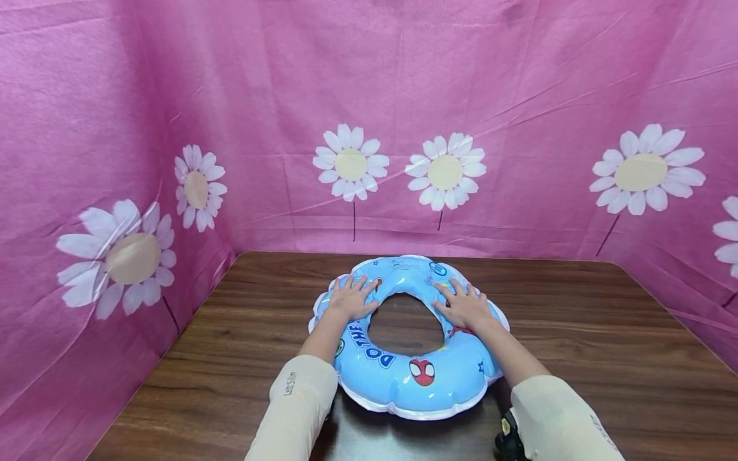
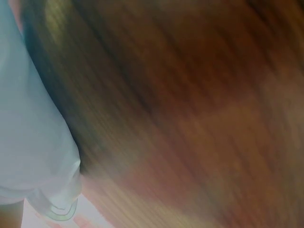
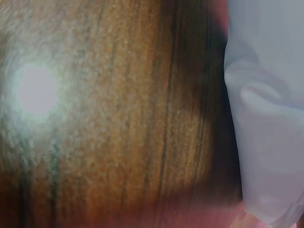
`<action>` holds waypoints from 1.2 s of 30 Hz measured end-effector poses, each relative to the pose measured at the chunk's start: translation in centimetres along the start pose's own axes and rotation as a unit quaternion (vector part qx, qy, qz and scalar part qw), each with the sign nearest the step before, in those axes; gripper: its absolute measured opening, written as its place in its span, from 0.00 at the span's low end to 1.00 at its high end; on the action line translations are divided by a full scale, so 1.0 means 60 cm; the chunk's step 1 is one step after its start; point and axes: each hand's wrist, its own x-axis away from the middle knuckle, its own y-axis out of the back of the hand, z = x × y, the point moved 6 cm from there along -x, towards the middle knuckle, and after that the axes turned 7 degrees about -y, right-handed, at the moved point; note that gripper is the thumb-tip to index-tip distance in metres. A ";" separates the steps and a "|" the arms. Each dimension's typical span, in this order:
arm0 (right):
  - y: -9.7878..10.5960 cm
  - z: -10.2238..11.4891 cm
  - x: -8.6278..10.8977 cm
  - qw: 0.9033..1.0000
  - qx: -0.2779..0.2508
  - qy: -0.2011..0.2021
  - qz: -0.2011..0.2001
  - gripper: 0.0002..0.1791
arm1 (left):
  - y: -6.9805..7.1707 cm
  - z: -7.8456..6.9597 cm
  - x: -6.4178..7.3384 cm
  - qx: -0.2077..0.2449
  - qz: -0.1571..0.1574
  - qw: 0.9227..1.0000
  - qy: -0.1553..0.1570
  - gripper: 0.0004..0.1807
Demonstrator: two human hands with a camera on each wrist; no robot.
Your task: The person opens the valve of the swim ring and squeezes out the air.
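An inflated light-blue swim ring point(image 1: 426, 394) with a white scalloped rim and cartoon prints lies on the brown wooden table point(image 1: 230, 358). On its upper left side rests my left hand point(image 1: 350, 299), fingers spread and pointing away from me. My right hand point(image 1: 466, 308) lies on the upper right side, its fingers spread as well. Bare wood shows through the ring's hole. Both wrist views hold only the ring's pale edge and tabletop: the edge point(image 2: 38, 123) stands at the left in the left wrist view, and the edge point(image 3: 266, 123) at the right in the right wrist view.
A pink cloth point(image 1: 277, 83) printed with white daisies hangs behind the table and along both sides. Light-coloured sleeves cover my forearms. A small black device point(image 1: 510, 438) sits under the right cuff. Light glares off the tabletop in the right wrist view.
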 end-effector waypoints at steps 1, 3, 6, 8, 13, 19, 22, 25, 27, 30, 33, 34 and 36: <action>-0.001 0.000 0.000 1.000 0.000 0.000 0.001 0.33 | 0.000 0.000 0.000 0.001 -0.001 1.000 0.000 0.32; -0.002 0.000 -0.001 1.000 0.001 0.000 0.003 0.33 | -0.002 0.001 -0.001 0.002 -0.002 1.000 0.000 0.32; -0.002 0.001 -0.001 1.000 0.001 -0.001 0.005 0.33 | -0.003 0.002 -0.001 0.001 -0.001 1.000 0.001 0.32; -0.001 0.001 0.000 1.000 0.000 -0.003 0.006 0.33 | -0.003 0.001 -0.001 -0.001 0.000 1.000 0.001 0.32; 0.000 0.002 0.001 1.000 -0.002 -0.002 0.007 0.33 | -0.002 0.001 -0.001 -0.004 0.001 1.000 0.000 0.32; -0.001 0.001 0.000 1.000 -0.002 -0.004 0.008 0.33 | -0.002 0.001 -0.001 -0.006 0.003 1.000 0.000 0.33; -0.001 0.001 0.000 1.000 0.000 -0.003 0.005 0.33 | -0.001 0.000 0.000 -0.008 0.004 1.000 0.001 0.33; -0.002 0.001 0.000 1.000 -0.001 -0.004 0.005 0.33 | -0.001 0.000 0.001 -0.007 0.003 1.000 0.001 0.32; -0.002 0.001 0.000 1.000 -0.002 -0.004 0.006 0.34 | -0.001 -0.001 0.001 -0.006 0.001 1.000 0.000 0.32; -0.002 0.000 0.001 1.000 -0.002 -0.004 0.006 0.34 | 0.000 -0.002 0.002 -0.006 0.000 1.000 0.000 0.32; -0.001 0.000 0.001 1.000 -0.002 -0.004 0.007 0.33 | 0.000 -0.002 0.002 -0.008 0.000 1.000 0.000 0.32; -0.001 0.000 0.000 1.000 -0.003 -0.004 0.007 0.33 | 0.000 -0.002 0.002 -0.008 -0.001 1.000 0.000 0.32; -0.003 -0.001 -0.001 1.000 -0.003 -0.004 0.008 0.34 | 0.000 -0.002 0.001 -0.009 0.000 1.000 0.001 0.32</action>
